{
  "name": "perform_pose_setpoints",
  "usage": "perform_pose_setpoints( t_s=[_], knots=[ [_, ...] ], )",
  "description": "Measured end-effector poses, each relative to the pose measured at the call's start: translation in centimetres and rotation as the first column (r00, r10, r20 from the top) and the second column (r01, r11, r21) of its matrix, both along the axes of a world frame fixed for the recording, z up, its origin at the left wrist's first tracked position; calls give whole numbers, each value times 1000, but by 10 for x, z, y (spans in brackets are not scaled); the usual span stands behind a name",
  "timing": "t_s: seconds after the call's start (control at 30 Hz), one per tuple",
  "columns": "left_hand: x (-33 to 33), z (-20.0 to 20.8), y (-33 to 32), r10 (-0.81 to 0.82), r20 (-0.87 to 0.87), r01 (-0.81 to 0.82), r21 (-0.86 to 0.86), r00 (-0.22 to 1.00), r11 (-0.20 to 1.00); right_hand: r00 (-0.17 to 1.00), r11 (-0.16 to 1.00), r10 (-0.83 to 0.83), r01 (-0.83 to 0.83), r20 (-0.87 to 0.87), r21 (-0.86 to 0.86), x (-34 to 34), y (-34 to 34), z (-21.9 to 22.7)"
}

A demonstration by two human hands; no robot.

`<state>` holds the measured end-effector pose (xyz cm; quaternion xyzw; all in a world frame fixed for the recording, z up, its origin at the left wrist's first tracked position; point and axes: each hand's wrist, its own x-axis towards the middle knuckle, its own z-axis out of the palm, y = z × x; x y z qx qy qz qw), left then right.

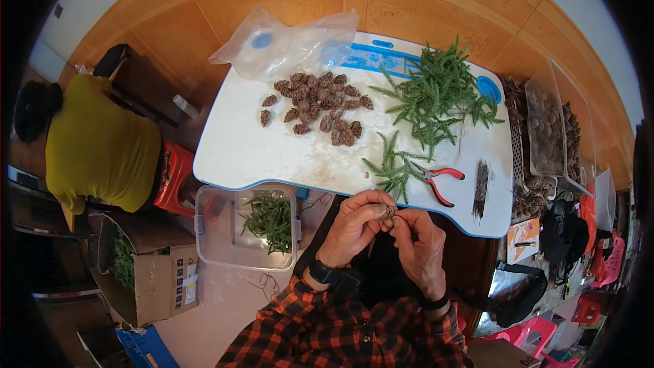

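Observation:
My left hand (353, 226) and my right hand (420, 249) meet at the table's near edge. Between the left fingertips sits a small brown pine cone (387, 212), mostly covered by the fingers. The right thumb and finger are pinched together right against it; whatever they grip is too small to make out. Just beyond the hands lie a few green artificial sprigs (394, 167). To their right rest pliers (439, 180) with red and black handles, jaws toward the sprigs. Farther right is a bundle of thin dark wires (481, 191).
On the white table (238, 153) are a heap of pine cones (317, 99), a clear plastic bag (286, 44) and a pile of green sprigs (439, 88). A clear bin (208, 249) and a cardboard box (163, 276) stand left. A person in yellow (102, 143) sits nearby.

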<state>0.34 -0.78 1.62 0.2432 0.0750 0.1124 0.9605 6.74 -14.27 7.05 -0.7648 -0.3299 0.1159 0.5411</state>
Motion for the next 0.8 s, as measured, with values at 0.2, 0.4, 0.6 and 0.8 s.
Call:
perform_pose_setpoints(
  t_s=[0.2,0.4,0.6,0.8],
  knots=[
    [0,-5,4,101,-43,-103,-51,994,993,966,999,-38,43,-254,16,-3,-4,-4],
    [-1,-6,7,174,-89,-185,-141,981,973,930,999,-21,35,-366,31,-3,-12,-7],
    [0,-6,7,168,-71,-178,-156,983,972,865,987,-117,156,-489,39,-3,-12,2],
    [1,-4,3,177,-82,-187,-144,981,972,891,991,-74,116,-448,67,-8,-7,-3]
  ],
)
